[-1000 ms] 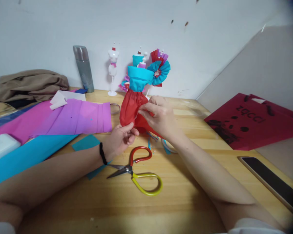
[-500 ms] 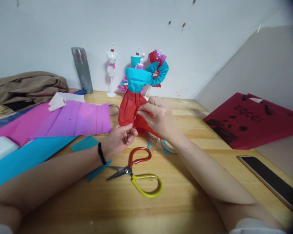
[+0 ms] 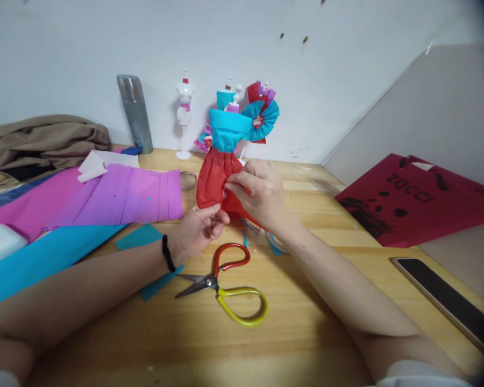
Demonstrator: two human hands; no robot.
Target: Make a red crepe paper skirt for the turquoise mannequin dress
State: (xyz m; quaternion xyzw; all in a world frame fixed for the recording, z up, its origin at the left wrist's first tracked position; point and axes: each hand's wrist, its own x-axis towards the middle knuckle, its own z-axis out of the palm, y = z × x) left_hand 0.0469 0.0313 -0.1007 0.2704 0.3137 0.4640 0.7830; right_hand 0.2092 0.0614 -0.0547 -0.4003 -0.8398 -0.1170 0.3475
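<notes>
A small mannequin in front of me wears a turquoise gathered top and a red skirt, both of a thin, paper-like material. Its white neck knob shows above the top. At the skirt's lower hem, my left hand pinches the edge between thumb and curled fingers. My right hand is closed on the skirt's right side, thumb and fingertips pressed together on the red fold. Whether a small item is also between those fingertips I cannot make out. Open-bladed scissors with red and yellow handles lie just below my hands.
Left lie purple sheets, a turquoise sheet and a brown cloth. Behind stand a flask, a white mannequin and a turquoise flower. A red bag and a phone are right.
Hardly anything differs. Both hands keep their hold on the red skirt, and the view has shifted very slightly.
</notes>
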